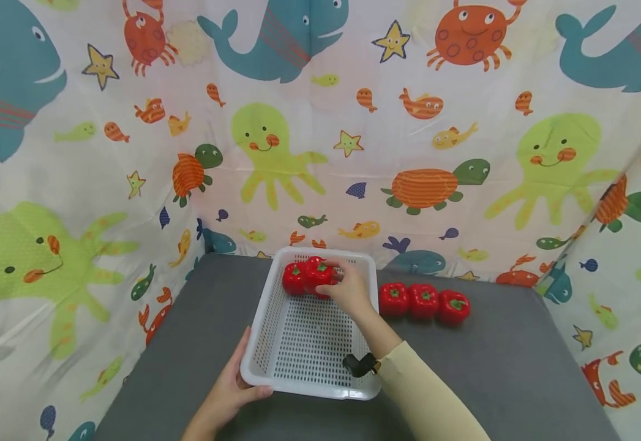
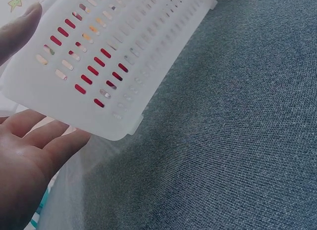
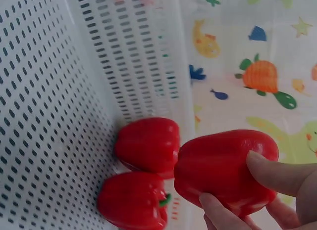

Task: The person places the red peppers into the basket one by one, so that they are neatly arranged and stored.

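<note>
The left hand (image 2: pixel 22 163) holds one end of a white plastic basket (image 2: pixel 49 89), thumb on one side and fingers on the other. Red shows through several slots; the grey worktop (image 2: pixel 223 121) spreads alongside.

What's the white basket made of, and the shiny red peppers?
The white basket looks like smooth plastic, softly shiny, with neat rows of slots. The red peppers look glossy, with bright highlights; they may be plastic or real, since shine alone can't tell.

We see smooth, glossy bell peppers (image 3: pixel 220 163), a plastic basket (image 1: pixel 314 349), a matt, woven-cloth surface (image 1: pixel 188 331), a cloth backdrop (image 1: pixel 309 122).
</note>
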`<act>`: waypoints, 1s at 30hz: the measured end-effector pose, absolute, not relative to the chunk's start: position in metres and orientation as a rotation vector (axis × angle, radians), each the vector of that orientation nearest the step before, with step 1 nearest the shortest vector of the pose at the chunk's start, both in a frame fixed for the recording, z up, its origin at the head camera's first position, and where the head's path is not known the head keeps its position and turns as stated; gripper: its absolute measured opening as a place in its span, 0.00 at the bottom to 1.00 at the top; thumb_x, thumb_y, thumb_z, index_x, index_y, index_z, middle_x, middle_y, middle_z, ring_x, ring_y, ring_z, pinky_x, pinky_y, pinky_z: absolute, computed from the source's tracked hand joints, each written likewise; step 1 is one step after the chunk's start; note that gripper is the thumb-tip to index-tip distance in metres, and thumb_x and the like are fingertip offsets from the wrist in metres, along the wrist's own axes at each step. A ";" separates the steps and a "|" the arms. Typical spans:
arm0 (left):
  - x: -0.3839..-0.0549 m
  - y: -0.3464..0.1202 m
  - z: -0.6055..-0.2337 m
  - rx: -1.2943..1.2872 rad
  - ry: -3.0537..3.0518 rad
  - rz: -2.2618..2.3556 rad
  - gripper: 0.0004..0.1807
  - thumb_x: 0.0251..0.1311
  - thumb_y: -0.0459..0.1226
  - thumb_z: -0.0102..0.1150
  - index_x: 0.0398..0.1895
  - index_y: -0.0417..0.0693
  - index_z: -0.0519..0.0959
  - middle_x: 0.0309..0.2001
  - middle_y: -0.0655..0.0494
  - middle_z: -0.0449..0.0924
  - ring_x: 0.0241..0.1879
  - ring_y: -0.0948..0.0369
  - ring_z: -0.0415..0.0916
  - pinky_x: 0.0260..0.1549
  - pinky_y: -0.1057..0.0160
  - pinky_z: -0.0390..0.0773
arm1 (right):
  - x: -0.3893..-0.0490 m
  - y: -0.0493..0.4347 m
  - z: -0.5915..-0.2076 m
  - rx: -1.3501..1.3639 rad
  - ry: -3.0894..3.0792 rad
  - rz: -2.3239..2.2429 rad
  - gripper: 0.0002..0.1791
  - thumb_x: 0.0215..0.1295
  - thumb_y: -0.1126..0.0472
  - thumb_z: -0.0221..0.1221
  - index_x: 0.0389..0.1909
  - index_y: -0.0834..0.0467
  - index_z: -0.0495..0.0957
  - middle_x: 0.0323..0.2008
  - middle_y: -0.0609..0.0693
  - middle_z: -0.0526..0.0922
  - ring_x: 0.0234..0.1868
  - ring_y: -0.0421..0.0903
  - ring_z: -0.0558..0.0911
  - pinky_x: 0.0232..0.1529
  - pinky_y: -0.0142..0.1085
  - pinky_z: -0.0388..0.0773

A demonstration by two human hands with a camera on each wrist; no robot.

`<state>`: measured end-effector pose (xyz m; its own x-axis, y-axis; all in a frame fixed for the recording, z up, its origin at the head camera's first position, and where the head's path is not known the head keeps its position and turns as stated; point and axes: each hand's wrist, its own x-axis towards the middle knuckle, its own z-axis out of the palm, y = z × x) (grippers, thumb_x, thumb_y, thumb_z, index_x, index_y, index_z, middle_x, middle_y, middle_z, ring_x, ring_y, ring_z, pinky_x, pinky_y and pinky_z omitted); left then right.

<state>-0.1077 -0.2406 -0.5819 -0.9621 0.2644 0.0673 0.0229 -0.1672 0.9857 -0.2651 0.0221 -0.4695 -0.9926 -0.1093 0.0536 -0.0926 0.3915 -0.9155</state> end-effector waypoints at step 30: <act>-0.108 -0.239 -0.579 0.241 1.935 2.228 0.63 0.55 0.25 0.70 0.82 0.67 0.37 0.81 0.48 0.39 0.70 0.32 0.57 0.58 0.52 0.77 | -0.277 -0.044 -0.522 -0.241 2.663 -1.177 0.34 0.46 0.65 0.78 0.54 0.52 0.73 0.57 0.56 0.75 0.59 0.54 0.74 0.58 0.55 0.79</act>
<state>-0.1077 -0.2389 -0.5786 -0.9705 0.2410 0.0043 -0.0296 -0.1368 0.9902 -0.2774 -0.0441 -0.5220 -0.9624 -0.2364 -0.1337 -0.0602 0.6657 -0.7438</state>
